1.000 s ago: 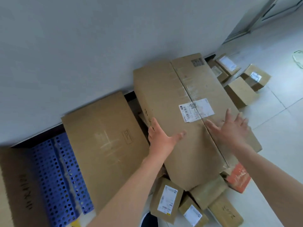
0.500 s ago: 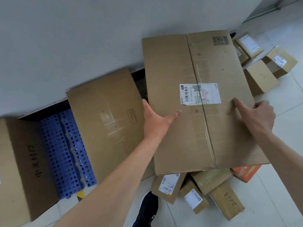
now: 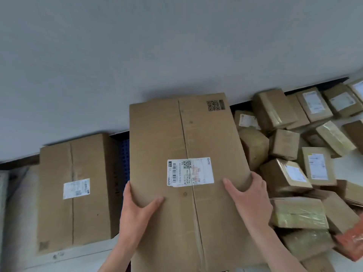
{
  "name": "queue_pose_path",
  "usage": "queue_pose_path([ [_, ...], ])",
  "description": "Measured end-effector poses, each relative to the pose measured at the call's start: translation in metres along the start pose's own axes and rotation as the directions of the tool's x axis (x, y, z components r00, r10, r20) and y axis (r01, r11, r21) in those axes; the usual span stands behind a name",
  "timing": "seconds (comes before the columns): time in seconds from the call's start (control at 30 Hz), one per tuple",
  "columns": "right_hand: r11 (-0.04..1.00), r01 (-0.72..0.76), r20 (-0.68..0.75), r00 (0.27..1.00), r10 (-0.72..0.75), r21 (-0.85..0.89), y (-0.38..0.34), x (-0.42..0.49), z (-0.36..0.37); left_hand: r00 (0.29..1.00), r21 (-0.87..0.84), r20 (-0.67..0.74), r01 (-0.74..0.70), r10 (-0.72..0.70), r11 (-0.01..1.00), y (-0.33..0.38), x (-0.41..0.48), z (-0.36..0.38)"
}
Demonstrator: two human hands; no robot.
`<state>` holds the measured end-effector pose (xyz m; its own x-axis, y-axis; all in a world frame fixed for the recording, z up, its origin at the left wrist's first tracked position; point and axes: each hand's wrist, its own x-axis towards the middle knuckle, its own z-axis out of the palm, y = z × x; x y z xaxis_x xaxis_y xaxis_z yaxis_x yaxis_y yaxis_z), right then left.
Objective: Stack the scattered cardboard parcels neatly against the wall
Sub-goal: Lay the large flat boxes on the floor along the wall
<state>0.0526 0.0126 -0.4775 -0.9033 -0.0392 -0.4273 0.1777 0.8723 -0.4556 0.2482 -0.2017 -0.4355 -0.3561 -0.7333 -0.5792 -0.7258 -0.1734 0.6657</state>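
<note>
Large box, sealed, contents not visible, occupies frame centre with its far edge at the wall. Left hand and right hand grip its sides, thumbs on top. Small parcels lie at right.

Blue perforated panel low against the wall, orange packet at far right.

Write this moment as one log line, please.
stage: carrying | left hand: holding large box | right hand: holding large box | wall: beyond

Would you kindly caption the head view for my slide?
Both hands, left and right, grip a large labelled carton near the wall.
</note>
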Motion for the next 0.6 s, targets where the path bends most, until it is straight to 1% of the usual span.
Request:
queue_pose_path([
  [0.1, 0.997, 0.062, 0.056, 0.997, -0.059, -0.038, -0.039, -0.041, 0.053, 0.994, -0.038, -0.095, 0.053, -0.057, 0.998, -0.047, 0.009, -0.064],
  [0.17, 0.989, 0.131, 0.074, 0.989, -0.126, -0.074, -0.072, -0.077, 0.115, 0.987, -0.105, -0.115, 0.102, -0.114, 0.989, -0.096, 0.028, -0.121],
  [0.2, 0.986, 0.145, 0.069, 0.988, -0.140, -0.082, -0.079, -0.084, 0.129, 0.986, -0.117, -0.118, 0.103, -0.116, 0.988, -0.109, 0.035, -0.133],
  [0.3, 0.986, 0.154, 0.073, 0.986, -0.149, -0.064, -0.092, -0.090, 0.146, 0.981, -0.099, -0.160, 0.098, -0.113, 0.990, -0.122, 0.045, -0.147],
  [0.37, 0.983, 0.160, 0.079, 0.985, -0.153, -0.086, -0.102, -0.097, 0.179, 0.983, -0.113, -0.161, 0.065, -0.083, 0.991, -0.139, 0.065, -0.166],
  [0.5, 0.992, 0.102, 0.075, 0.993, -0.096, -0.074, -0.105, -0.097, 0.225, 0.991, -0.126, -0.134, 0.013, -0.030, 0.992, -0.167, 0.107, -0.174],
  [0.6, 0.998, 0.049, 0.073, 0.996, -0.045, -0.048, -0.098, -0.085, 0.239, 0.994, -0.105, -0.106, -0.038, 0.027, 0.994, -0.171, 0.131, -0.164],
])
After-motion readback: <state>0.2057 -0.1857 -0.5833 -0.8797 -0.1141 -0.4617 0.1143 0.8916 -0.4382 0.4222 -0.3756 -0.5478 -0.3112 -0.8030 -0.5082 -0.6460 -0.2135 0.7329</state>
